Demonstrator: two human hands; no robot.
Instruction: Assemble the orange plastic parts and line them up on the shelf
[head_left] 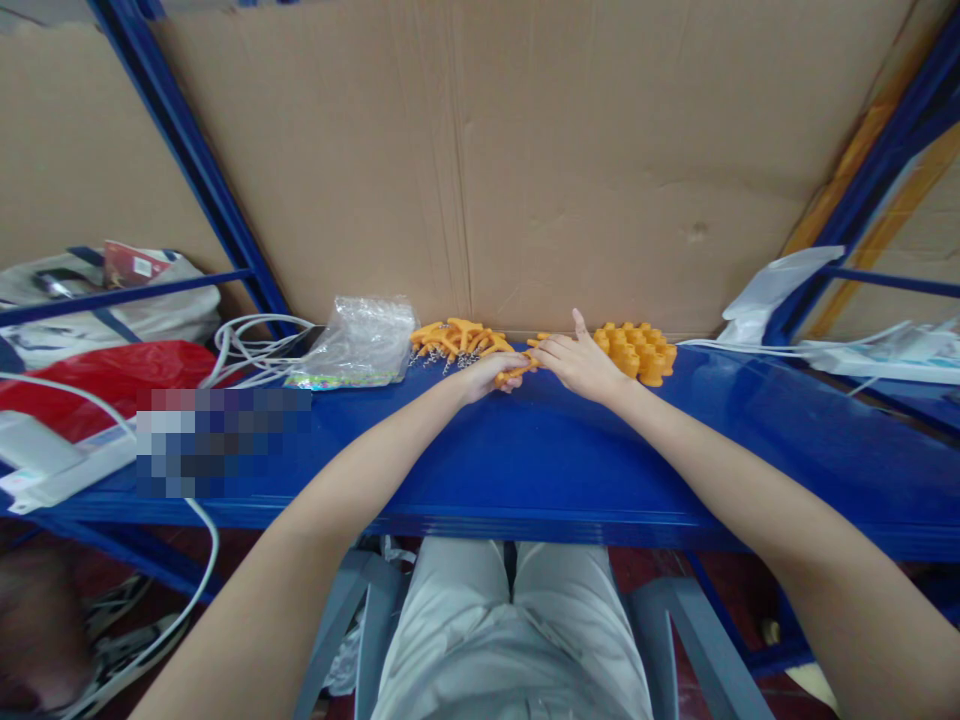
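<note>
My left hand [487, 377] is closed around a small orange plastic piece [514, 376], its shape mostly covered by the fingers. Right beside it, my right hand [577, 362] has its fingers stretched to the left, touching the end of that piece, with the thumb sticking up. Behind the left hand lies a pile of orange-handled corkscrews [457, 340] with metal spirals. A tight group of upright orange plastic cylinders [636, 352] stands just to the right of the right hand. Bits of orange also show behind the right fingers, partly hidden.
A clear plastic bag [360, 335] lies left of the pile on the blue table [555, 470]. White cables [251, 345], a red bag [142, 380] and a white power strip [75, 465] are farther left. Cardboard [525, 160] walls the back; another power strip [885, 355] is at right.
</note>
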